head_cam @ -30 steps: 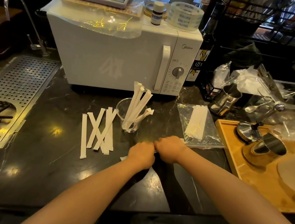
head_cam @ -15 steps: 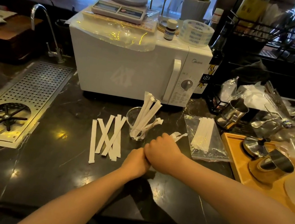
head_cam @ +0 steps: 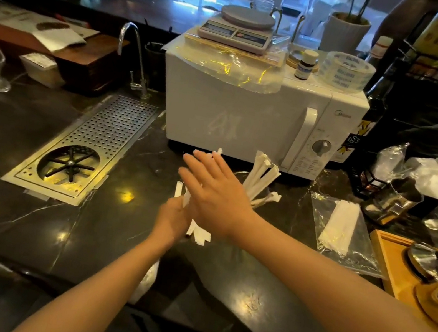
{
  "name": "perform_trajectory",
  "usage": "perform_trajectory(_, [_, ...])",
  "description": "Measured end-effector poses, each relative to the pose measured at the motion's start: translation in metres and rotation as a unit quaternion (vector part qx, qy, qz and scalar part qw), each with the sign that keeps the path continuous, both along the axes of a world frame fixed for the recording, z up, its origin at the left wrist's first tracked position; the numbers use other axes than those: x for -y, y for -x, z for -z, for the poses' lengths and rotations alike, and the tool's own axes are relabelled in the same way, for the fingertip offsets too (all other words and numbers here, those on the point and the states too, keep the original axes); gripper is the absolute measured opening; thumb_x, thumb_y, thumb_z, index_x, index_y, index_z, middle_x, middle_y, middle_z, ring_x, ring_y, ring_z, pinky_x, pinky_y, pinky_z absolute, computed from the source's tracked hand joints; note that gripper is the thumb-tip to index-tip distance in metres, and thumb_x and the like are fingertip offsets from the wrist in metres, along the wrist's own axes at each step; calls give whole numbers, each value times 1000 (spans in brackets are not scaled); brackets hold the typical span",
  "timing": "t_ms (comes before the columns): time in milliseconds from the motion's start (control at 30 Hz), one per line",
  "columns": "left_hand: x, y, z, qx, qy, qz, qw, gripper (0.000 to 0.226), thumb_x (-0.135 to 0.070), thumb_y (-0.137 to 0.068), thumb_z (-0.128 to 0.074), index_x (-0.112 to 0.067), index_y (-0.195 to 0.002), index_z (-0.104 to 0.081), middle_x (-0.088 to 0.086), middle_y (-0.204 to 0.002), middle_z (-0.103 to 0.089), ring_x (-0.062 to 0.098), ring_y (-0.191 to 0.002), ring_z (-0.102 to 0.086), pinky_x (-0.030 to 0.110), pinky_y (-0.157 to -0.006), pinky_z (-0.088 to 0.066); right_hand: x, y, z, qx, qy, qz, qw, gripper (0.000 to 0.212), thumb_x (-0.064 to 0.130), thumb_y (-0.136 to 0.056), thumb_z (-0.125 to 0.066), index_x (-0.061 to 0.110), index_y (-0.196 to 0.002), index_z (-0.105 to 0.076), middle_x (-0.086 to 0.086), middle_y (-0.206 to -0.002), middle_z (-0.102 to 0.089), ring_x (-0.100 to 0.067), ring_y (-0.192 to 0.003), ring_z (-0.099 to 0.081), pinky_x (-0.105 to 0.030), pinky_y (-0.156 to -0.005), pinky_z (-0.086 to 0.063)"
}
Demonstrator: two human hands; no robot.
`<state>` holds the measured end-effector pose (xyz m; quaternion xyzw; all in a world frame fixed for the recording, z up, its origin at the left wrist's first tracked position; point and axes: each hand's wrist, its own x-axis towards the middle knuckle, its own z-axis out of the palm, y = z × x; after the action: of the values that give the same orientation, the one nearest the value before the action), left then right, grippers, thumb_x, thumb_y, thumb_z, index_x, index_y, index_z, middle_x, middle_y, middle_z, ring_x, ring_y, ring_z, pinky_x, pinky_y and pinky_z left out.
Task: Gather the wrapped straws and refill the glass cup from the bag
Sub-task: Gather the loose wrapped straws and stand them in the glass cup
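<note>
Several white paper-wrapped straws (head_cam: 198,234) are bunched between my two hands above the dark counter. My left hand (head_cam: 173,220) holds the lower part of the bunch. My right hand (head_cam: 213,194) lies flat with fingers spread against the bunch from the right, hiding most of it. Behind my right hand stands the glass cup (head_cam: 242,176), mostly hidden, with several wrapped straws (head_cam: 262,170) sticking up out of it. The clear plastic bag (head_cam: 343,231) with more wrapped straws lies flat to the right.
A white microwave (head_cam: 235,119) stands right behind the cup. A metal drip grate (head_cam: 89,148) is set into the counter at left, with a tap behind it. A wooden tray (head_cam: 395,273) with metal jugs sits at right, next to the bag.
Both hands moved left from the counter's middle to the loose straws and scooped them off the counter into a bunch. The camera has come closer and tilted up.
</note>
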<state>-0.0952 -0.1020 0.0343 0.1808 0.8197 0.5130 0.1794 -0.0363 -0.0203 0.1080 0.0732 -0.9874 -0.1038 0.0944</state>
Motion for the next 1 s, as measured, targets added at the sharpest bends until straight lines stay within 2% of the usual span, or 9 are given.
perform_trajectory(67, [9, 10, 4, 37, -21, -30, 999, 35, -16, -92, -42, -14, -59, -52, 9, -64, -57, 28, -73, -54, 29, -59, -41, 2, 10, 10, -65, 82, 27, 994, 51, 29, -72, -68, 7, -117, -59, -15, -124, -63, -32, -119, -57, -44, -101, -44])
perform_trajectory(133, [19, 16, 3, 54, -28, -58, 996, 32, -22, -93, -44, -12, -63, -52, 7, -64, -53, 23, -67, -50, 31, -57, -39, 6, 18, 18, -102, 189, 48, 976, 50, 28, -76, -62, 7, -121, -55, -15, -125, -61, -31, -118, -56, -43, -101, -44])
perform_trajectory(167, [23, 18, 2, 61, -29, -66, 996, 31, -24, -93, -43, -13, -65, -51, 4, -63, -50, 20, -64, -48, 29, -55, -37, 8, 22, 20, -109, 247, 65, 961, 51, 27, -82, -58, 7, -128, -48, -15, -134, -53, -31, -127, -48, -42, -107, -38])
perform_trajectory(233, [30, 23, 3, 73, -24, -91, 993, 31, -27, -94, -42, -16, -66, -47, 2, -60, -43, 16, -56, -42, 26, -51, -33, 10, 29, 28, -37, 337, 128, 932, 59, 25, -91, -50, 11, -142, -26, -11, -153, -27, -27, -142, -22, -39, -117, -20])
perform_trajectory(333, [37, 29, 8, 99, -23, -114, 988, 30, -28, -94, -41, -16, -68, -46, 2, -58, -39, 14, -51, -38, 26, -49, -32, 11, 43, 54, 82, 403, 223, 884, 70, 29, -92, -49, 14, -147, -7, -9, -159, -4, -27, -146, -4, -40, -118, -16])
perform_trajectory(533, [44, 32, 12, 124, -33, -123, 984, 25, -30, -94, -40, -8, -83, -49, 3, -59, -39, 13, -53, -39, 24, -50, -34, 6, 68, 98, 179, 395, 375, 819, 95, 48, -85, -55, 11, -146, 7, -20, -156, 9, -41, -144, 3, -49, -117, -13])
perform_trajectory(700, [46, 39, 17, 111, -19, -104, 988, 29, -30, -94, -40, -17, -68, -47, 2, -59, -39, 13, -53, -38, 26, -51, -33, 4, 83, 106, 227, 389, 444, 775, 106, 59, -78, -56, 14, -146, 11, -26, -155, 8, -44, -143, 2, -52, -116, -11])
perform_trajectory(867, [47, 45, 19, 112, -21, -97, 989, 30, -29, -94, -41, -17, -66, -45, 2, -59, -38, 13, -53, -37, 25, -51, -33, 4, 91, 112, 208, 332, 454, 800, 105, 60, -75, -59, 11, -147, -1, -22, -153, -14, -40, -141, -14, -49, -114, -22])
perform_trajectory(1000, [48, 49, 21, 109, -21, -94, 989, 31, -29, -94, -41, -17, -65, -44, 2, -58, -38, 13, -52, -38, 25, -50, -33, 3, 94, 114, 152, 331, 439, 821, 93, 52, -75, -64, 6, -141, -18, -16, -144, -32, -33, -133, -31, -42, -106, -34])
